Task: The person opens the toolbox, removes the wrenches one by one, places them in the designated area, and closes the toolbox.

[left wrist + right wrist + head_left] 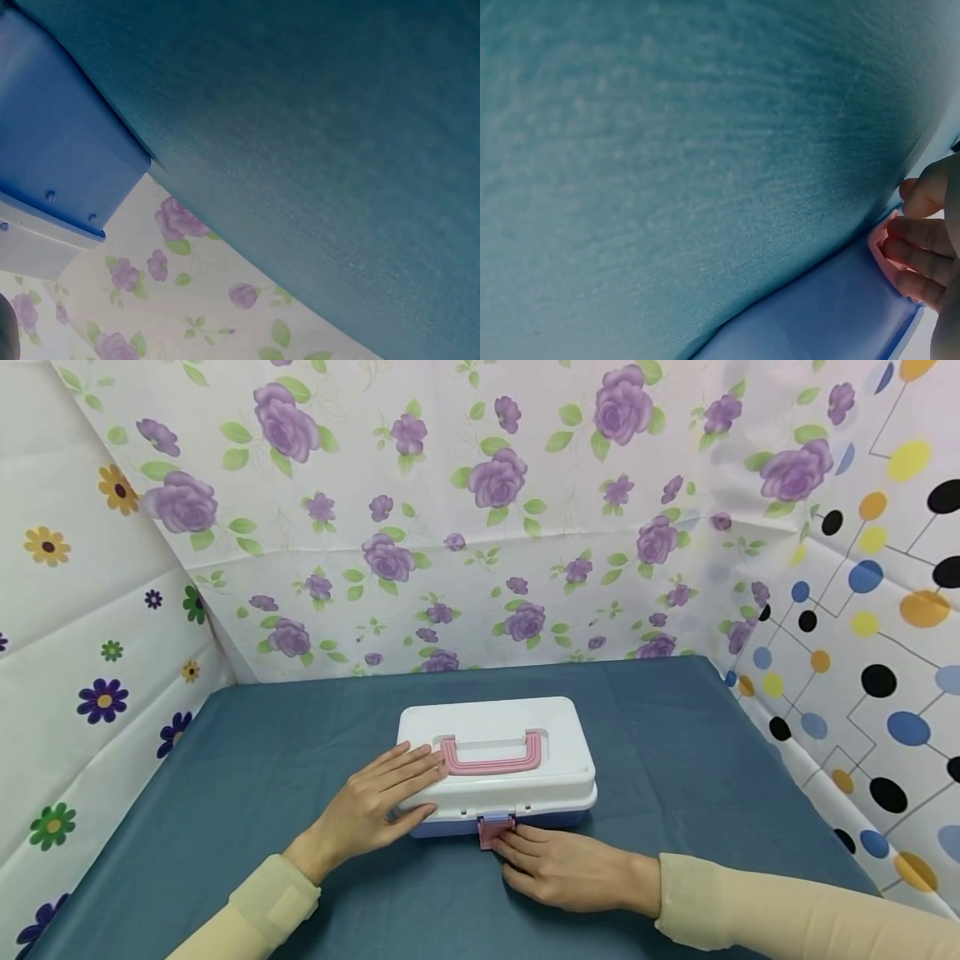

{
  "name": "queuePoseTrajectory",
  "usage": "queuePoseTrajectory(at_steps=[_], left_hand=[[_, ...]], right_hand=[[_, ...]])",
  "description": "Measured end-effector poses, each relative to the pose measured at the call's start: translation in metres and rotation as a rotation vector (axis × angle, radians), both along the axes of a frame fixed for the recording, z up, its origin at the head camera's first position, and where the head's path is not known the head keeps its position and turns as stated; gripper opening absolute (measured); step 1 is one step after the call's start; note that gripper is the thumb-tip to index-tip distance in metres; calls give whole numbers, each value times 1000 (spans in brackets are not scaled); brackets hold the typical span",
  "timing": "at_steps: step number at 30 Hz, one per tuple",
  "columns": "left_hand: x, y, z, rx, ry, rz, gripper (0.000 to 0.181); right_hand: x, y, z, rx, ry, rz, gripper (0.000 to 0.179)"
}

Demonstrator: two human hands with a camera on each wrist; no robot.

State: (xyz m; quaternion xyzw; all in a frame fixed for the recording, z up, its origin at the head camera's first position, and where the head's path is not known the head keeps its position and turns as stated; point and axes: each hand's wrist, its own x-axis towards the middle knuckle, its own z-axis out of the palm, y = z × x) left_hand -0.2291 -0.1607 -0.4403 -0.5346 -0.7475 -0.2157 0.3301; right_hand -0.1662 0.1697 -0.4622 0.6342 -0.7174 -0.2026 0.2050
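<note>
A white-lidded storage box (495, 718) with a blue base sits on the table, its pink carrying handle (491, 767) folded flat on the lid. My left hand (382, 797) rests on the lid's left front corner, fingers extended and thumb along the front edge. At the middle of the box's front, my right hand (558, 864) holds the pink latch (495, 832), which tilts outward at its lower end. Bent fingertips (915, 262) lie on that latch in the right wrist view. The left wrist view shows the blue base (60, 127) and almost nothing of the left hand.
A dark teal cloth (300, 735) covers the table beneath the box. Behind stands a white curtain with purple roses (450, 527). Patterned sheets hang on both sides, flowered at left (75, 635) and dotted at right (862, 677).
</note>
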Motion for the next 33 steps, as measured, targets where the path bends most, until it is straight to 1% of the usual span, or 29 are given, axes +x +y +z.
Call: queuePoseTrajectory(at_steps=[5, 12, 15, 17, 21, 28, 31, 33], left_hand=[[0, 0, 0, 5, 3, -7, 47], [0, 0, 0, 6, 3, -7, 46], [0, 0, 0, 3, -1, -2, 47], [0, 0, 0, 3, -4, 1, 47], [0, -1, -1, 2, -10, 9, 47], [0, -1, -1, -7, -14, 16, 48], [0, -1, -1, -8, -15, 14, 48], [0, -1, 0, -9, -14, 14, 48]], right_hand=[[0, 0, -3, -22, 23, 9, 31], [-1, 0, -4, -35, 28, 12, 30], [-2, -1, -4, -35, 14, 10, 30], [-2, -1, -2, -39, -13, 5, 29], [-4, 1, 3, -73, -74, 10, 29], [-5, 3, 14, -125, -118, 55, 28], [-4, 5, 24, -195, -139, 78, 29], [-5, 7, 32, -274, -143, 96, 34]])
